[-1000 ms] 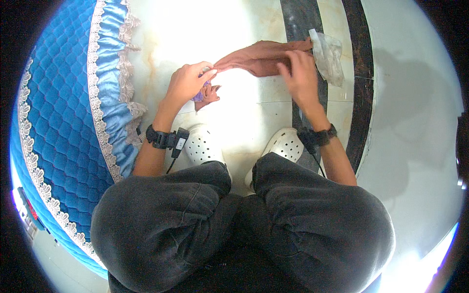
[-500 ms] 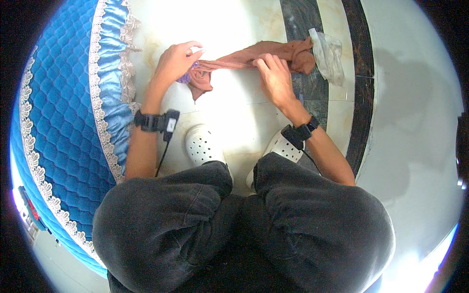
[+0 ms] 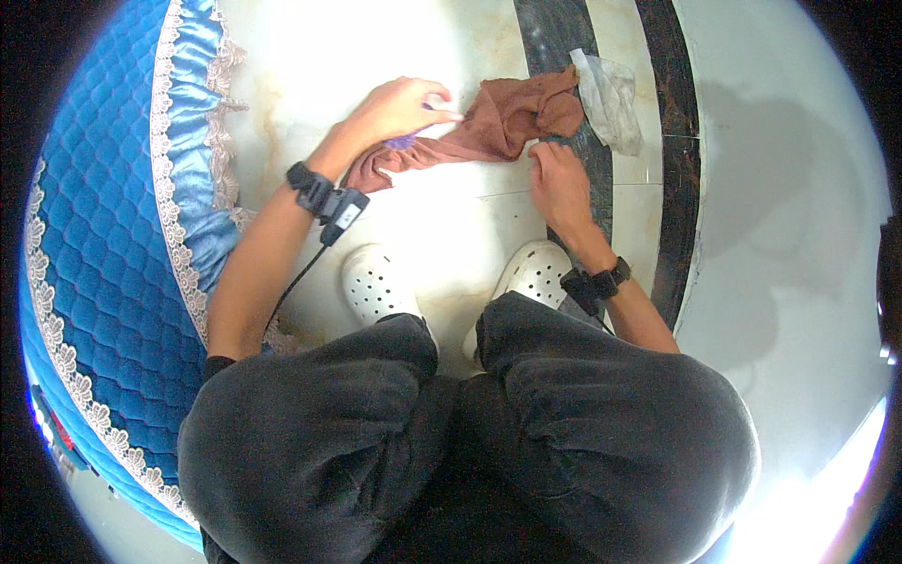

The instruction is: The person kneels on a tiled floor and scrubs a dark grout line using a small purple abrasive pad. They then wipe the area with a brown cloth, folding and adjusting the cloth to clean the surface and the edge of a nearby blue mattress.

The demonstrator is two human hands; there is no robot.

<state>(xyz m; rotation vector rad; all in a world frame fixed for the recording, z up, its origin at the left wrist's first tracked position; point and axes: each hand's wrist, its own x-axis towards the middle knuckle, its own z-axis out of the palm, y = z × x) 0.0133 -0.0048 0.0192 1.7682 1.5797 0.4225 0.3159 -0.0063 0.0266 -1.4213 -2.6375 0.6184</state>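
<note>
A rumpled brown cloth (image 3: pixel 507 117) lies stretched across the tiled floor, bunched at its right end. Over its left part is my left hand (image 3: pixel 399 111), thumb and forefinger curved with a gap between them. A fuzzy purple thing (image 3: pixel 402 142) shows under that palm and appears held by the lower fingers, which are mostly hidden. My right hand (image 3: pixel 561 186) is at the cloth's near edge toward the right, fingers curled in. Whether those fingertips pinch anything is hidden. Beyond the cloth's right end lies a crumpled whitish translucent sheet or bag (image 3: pixel 611 103).
A blue quilted cover with lace trim (image 3: pixel 103 235) hangs along the left. My white clogs (image 3: pixel 376 282) and dark trousers (image 3: pixel 319 442) are close below. Dark stone strips (image 3: pixel 672 160) cross the pale tiles at right, beside a pale wall-like surface (image 3: pixel 789 207). Straps with small devices are on both wrists.
My left hand has moved right along the cloth, with the purple thing beneath it. My right hand has slid off the cloth toward me, its fingers curling. The cloth's middle is more bunched.
</note>
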